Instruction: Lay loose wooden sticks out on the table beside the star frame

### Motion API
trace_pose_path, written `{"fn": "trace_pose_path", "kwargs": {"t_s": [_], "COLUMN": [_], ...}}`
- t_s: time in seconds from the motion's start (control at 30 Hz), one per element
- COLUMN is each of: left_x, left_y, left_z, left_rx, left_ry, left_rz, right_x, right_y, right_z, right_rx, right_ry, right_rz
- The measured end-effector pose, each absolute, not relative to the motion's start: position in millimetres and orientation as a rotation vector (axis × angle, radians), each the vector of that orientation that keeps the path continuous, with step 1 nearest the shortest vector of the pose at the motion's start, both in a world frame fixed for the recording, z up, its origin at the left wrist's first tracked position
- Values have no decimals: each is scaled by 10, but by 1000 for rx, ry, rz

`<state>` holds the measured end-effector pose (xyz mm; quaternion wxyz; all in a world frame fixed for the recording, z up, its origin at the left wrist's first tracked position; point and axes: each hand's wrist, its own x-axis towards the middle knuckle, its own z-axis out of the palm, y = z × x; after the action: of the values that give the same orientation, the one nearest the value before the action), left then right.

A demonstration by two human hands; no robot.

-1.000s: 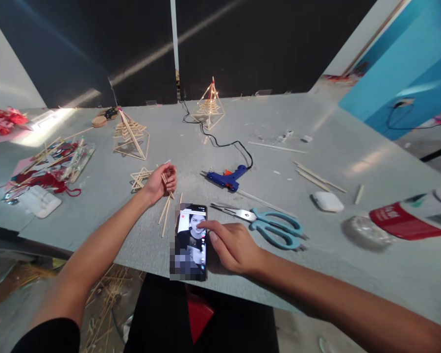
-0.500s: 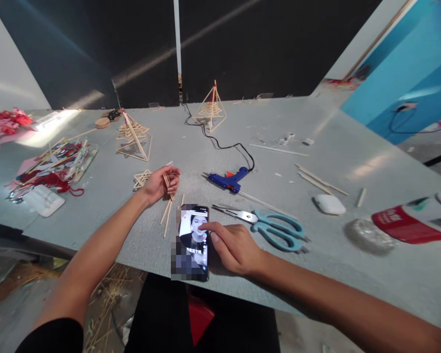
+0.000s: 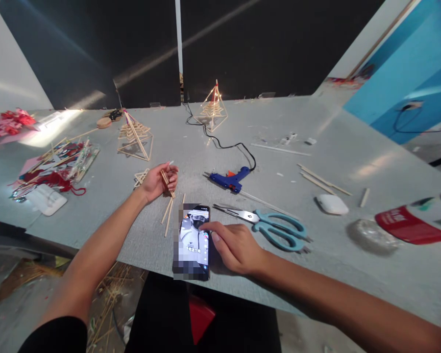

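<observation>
Over on the left, the left hand (image 3: 157,182) had its fingers curled and clamped on a little bundle of thin sticks (image 3: 166,182), held just above the tabletop (image 3: 149,247). And here was the right hand (image 3: 238,247), index finger stretched out and parted from the thumb, the other fingers folded under! That fingertip was right at the lit screen of the phone (image 3: 195,247), though whether it touched or merely hovered, you could not tell. The phone lay face up near the front edge, between the two forearms, its left side blurred out by blocks.

Just beside it, the blue-handled scissors (image 3: 257,219) pointed their blades towards the phone. Beyond them sat the blue glue gun (image 3: 228,179), nozzle aimed left. Loose sticks (image 3: 169,216) lay between the left hand and the phone, and a stick star (image 3: 141,178) peeked out behind that wrist. Further back, two stick pyramids stood upright, the left one (image 3: 135,133) purple-tipped, the farther one (image 3: 213,109) glowing with tiny lights!
</observation>
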<state>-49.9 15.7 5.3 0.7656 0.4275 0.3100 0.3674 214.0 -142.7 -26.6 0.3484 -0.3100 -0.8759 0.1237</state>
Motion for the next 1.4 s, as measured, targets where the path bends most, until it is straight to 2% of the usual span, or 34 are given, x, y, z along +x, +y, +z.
{"fn": "trace_pose_path", "kwargs": {"t_s": [0.43, 0.8, 1.0, 1.2, 1.4], "left_x": [-509, -250, -272, -353, -332], "left_y": [159, -213, -291, -220, -128], "left_z": [46, 275, 410, 423, 69], "left_rx": [940, 1323, 1310, 1189, 1930], "left_ry": [677, 742, 783, 1147, 1649], "left_rz": [812, 896, 877, 664, 692], "right_x": [2145, 2141, 2150, 2143, 2143], "right_y": [-1424, -1422, -1419, -1424, -1427], "right_z": [-287, -303, -295, -284, -294], "right_rx": [-785, -786, -774, -765, -787], "right_ry": [-2271, -2267, -2261, -2254, -2248], "right_rz": [305, 307, 302, 296, 288]}}
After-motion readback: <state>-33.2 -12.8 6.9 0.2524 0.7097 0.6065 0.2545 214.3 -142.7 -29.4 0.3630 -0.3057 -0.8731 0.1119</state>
